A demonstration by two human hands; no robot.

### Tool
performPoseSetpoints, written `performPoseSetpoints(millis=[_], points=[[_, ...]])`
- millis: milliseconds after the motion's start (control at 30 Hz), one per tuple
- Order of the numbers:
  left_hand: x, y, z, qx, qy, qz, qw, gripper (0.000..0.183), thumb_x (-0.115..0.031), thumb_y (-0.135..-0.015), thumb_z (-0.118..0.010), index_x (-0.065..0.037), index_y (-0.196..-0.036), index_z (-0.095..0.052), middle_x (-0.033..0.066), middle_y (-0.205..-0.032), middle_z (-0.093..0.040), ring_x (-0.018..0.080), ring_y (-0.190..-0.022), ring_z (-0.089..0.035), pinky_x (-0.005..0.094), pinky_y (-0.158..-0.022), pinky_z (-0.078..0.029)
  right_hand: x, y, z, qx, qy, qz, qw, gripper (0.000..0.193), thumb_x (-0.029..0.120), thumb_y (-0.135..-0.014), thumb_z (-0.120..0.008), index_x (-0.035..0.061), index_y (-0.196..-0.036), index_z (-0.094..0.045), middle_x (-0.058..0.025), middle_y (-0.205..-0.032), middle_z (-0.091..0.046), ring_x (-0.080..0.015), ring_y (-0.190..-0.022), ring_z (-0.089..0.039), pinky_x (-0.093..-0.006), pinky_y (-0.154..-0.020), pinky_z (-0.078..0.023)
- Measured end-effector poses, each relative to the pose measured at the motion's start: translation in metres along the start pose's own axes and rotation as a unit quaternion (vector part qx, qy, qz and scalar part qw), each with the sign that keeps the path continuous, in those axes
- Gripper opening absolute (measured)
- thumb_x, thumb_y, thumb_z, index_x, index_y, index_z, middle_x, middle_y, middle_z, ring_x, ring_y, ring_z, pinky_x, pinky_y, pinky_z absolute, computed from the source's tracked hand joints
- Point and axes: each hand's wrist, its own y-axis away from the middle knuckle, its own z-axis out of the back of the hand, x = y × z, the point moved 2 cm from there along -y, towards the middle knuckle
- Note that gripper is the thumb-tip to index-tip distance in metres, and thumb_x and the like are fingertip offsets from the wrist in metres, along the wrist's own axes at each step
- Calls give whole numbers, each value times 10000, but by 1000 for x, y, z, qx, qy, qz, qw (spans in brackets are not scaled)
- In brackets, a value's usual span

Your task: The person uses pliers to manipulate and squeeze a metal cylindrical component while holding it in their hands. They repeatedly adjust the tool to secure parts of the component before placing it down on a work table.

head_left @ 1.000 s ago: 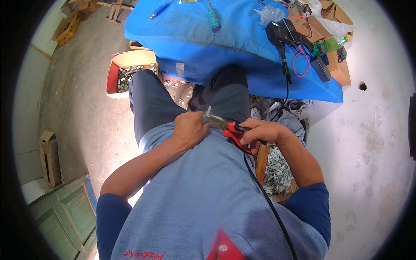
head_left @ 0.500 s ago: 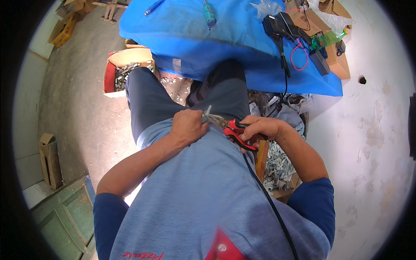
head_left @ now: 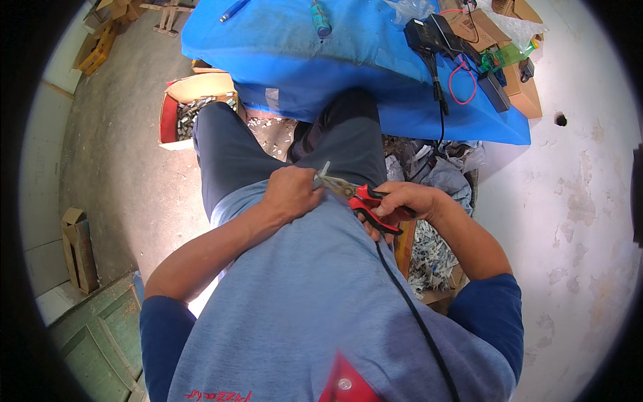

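Note:
My right hand [head_left: 405, 201] is wrapped round the red and black handles of a pair of pliers [head_left: 366, 201]. The metal jaws point left, toward my left hand [head_left: 293, 192], and meet a small pale grey piece [head_left: 325, 167] there. Closed in a fist above my lap, my left hand holds that piece, and a narrow end of it sticks up past the fingers. Most of the piece is hidden by the hand, so its kind does not show. Whether the jaws grip it or only touch it I cannot tell.
A blue-covered table [head_left: 288, 53] stands ahead, bearing a teal-handled tool [head_left: 321, 20], a blue pen-like tool [head_left: 234, 9], black power adapters [head_left: 429, 37] and a green bottle [head_left: 512, 55]. A carton [head_left: 201, 86] of small metal pieces sits by my left knee. A black cable [head_left: 418, 308] crosses my shirt.
The pliers and my right hand have shifted very slightly right and down. My left hand keeps its place and its hold, and the view has tilted a little.

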Motion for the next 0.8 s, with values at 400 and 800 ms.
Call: performPoseSetpoints(millis=[400, 800], points=[[3, 1, 2, -25, -6, 52, 998, 236, -253, -771, -656, -18, -787, -680, 232, -737, -646, 420, -722, -636, 508, -681, -504, -7, -14, -28, -343, 622, 83, 699, 374, 205, -776, -599, -23, -1070, -568, -253, -823, -639, -429, -832, -635, -482, -788, -513], [12, 3, -7, -6, 289, 90, 953, 353, -241, -892, -624, 32, -671, -577, 19, -547, -496, 86, -531, -428, 341, -487, -361, 10, -6, -14, -219, 255, 145, 930, 338, 93, -765, -525, -15, -1080, -584, -32, -867, -617, -111, -722, -554, -270, -649, -468]])
